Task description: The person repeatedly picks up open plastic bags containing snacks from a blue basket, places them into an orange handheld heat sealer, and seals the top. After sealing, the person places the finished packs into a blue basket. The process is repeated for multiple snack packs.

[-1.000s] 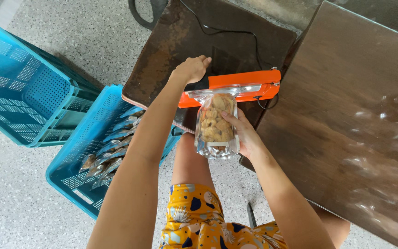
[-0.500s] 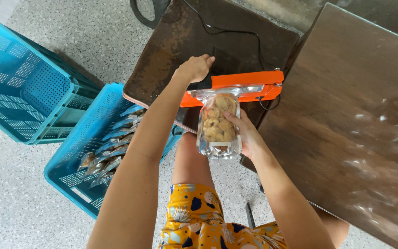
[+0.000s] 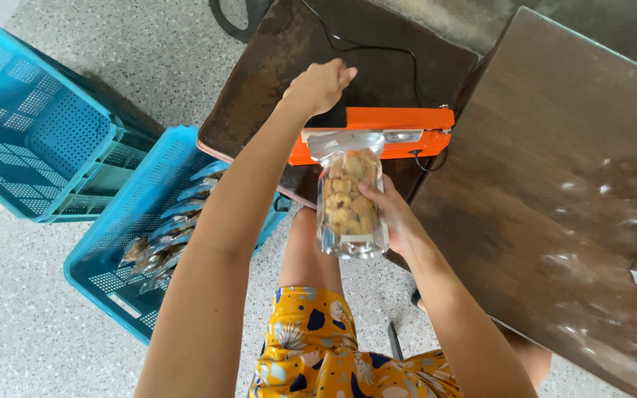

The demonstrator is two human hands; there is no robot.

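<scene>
Two hands work at an orange heat sealer [image 3: 399, 125] on a dark low table [image 3: 259, 96]. The right hand [image 3: 396, 217] grasps a clear pouch of snacks [image 3: 349, 199], its top edge lying in the sealer. The left hand [image 3: 318, 85] is clenched over the sealer's arm. Filled pouches [image 3: 167, 236] lie in a blue crate [image 3: 112, 273] beside the table

speckled grey floor [image 3: 53, 309], dark wooden tables [image 3: 540, 184].
</scene>
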